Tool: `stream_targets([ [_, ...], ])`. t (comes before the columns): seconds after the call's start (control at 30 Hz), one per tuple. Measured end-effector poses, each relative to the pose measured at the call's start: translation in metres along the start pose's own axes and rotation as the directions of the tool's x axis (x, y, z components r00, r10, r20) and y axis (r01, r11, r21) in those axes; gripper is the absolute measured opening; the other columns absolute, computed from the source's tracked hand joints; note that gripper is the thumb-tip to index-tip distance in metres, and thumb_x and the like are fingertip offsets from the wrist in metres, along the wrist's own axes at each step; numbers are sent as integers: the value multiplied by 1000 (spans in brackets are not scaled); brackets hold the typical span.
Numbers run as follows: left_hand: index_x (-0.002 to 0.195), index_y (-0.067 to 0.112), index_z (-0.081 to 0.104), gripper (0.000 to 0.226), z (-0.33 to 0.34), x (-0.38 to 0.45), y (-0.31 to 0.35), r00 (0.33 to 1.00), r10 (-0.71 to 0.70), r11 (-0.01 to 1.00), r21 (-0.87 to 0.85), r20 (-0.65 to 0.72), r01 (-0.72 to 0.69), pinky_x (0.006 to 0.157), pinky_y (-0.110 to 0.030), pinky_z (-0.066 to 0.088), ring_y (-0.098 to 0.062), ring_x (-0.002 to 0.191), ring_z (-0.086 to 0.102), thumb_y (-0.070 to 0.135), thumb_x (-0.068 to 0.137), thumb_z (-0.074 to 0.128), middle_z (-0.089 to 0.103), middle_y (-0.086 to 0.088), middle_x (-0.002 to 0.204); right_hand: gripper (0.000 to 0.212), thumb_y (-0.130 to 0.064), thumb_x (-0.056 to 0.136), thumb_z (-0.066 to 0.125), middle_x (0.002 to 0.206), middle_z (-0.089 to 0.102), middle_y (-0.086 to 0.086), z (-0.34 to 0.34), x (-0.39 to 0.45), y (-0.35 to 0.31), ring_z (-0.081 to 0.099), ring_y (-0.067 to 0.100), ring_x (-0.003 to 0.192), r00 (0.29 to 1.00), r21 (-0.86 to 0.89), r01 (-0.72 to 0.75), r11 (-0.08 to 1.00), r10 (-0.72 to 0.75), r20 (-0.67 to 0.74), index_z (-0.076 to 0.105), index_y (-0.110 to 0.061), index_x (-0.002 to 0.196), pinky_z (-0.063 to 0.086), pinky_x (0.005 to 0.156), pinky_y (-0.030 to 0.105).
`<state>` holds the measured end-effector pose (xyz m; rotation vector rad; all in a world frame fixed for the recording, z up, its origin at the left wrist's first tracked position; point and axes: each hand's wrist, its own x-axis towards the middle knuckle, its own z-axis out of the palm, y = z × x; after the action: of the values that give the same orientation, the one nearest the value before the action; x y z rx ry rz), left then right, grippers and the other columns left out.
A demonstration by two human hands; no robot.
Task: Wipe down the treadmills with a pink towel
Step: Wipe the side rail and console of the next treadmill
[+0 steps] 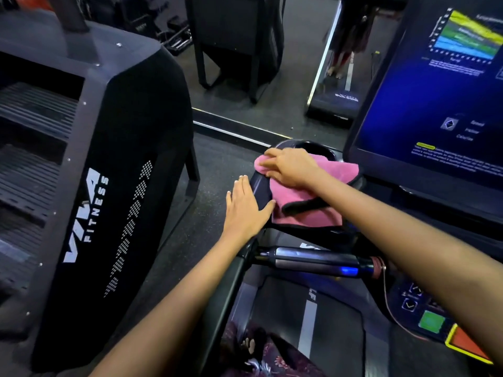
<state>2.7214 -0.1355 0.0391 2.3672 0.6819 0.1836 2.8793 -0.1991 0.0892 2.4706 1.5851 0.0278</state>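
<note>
Under the right hand (292, 167) lies the pink towel (304, 197), spread over the dark side part of the treadmill (261, 186). The fingers (272, 155) of that hand are flat and a little spread. They press down on the far edge of the towel and do not pinch it. Just past those fingers is a round black cup holder (313, 148). The towel has a dark edge and hangs folded toward the person.

The left hand (245, 210) rests flat on the treadmill's side, just beside the towel. Its fingers are straight and close together, and they hold nothing. Its thumb touches the near side of the towel.

Near the left wrist is a shiny black handlebar (313, 261) with a small blue light. A big screen (435, 99) glows blue to the right of the right hand. Below the right arm there is a green button (431, 322) and an orange one (468, 345).

Far to the left of the left fingers stands another black machine (109, 186) with white letters that say "VIVA FITNESS".
</note>
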Motion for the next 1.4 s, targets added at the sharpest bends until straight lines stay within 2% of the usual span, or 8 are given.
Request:
stream_targets([
  [0.13,148,3,2,90,-2,0,-1,999,22,998,-60,29,-21,118,-40,1,-21,145,2,35,86,59,7,-10,157,64,-64,81,47,146,35,-2,8,-27,-18,48,31,111,995,33,-103,994,102,9,44,-31,136,37,88,40],
  [0.37,148,5,3,87,-9,-7,1,1000,31,985,-168,-3,-31,118,-38,-1,-21,145,0,19,85,61,8,-6,157,63,-32,81,55,140,36,1,11,-75,-30,54,31,97,986,3,-157,988,156,65,34,-25,140,42,74,35],
  [0.67,148,5,4,85,-10,-9,4,1000,9,984,-179,-8,-10,118,-37,0,-24,145,0,19,86,60,9,-7,157,40,-29,81,53,117,44,1,12,-112,-31,59,27,93,931,-16,-348,938,347,113,53,-20,120,32,61,31],
  [0.9,147,3,10,81,-9,-6,4,999,40,988,-149,-6,-40,118,-39,3,-24,144,10,20,85,59,16,-9,155,50,-25,81,53,120,46,1,18,-80,-46,56,29,93,963,74,-270,960,268,28,41,-23,129,35,61,34],
  [1.1,146,5,19,71,-13,-8,6,1000,18,975,-220,17,-14,116,-41,12,-27,140,20,17,87,56,27,-8,152,49,-24,81,52,124,45,1,26,-115,-29,57,29,94,955,-27,-291,956,292,45,47,-24,129,32,61,32],
  [1.17,146,6,20,68,-11,-4,2,1000,6,962,-272,25,1,115,-42,16,-28,139,23,18,88,53,27,-9,152,44,-25,81,51,121,47,1,23,-111,-30,57,29,95,950,30,-310,950,309,34,51,-23,124,37,62,33],
  [1.3,146,9,24,75,-10,-1,-1,997,-72,876,-476,32,78,114,-41,22,-23,138,29,32,77,40,29,-7,151,54,-26,80,55,126,51,-3,10,-81,-48,57,28,102,960,353,-240,904,275,-51,47,-31,133,45,75,35],
  [1.4,144,9,29,73,-11,-2,-2,992,-125,796,-596,0,101,112,-37,28,-19,133,36,34,75,35,35,-7,148,52,-25,79,55,125,51,0,8,-65,-72,57,28,99,993,328,-50,943,84,-89,49,-26,131,43,71,37],
])
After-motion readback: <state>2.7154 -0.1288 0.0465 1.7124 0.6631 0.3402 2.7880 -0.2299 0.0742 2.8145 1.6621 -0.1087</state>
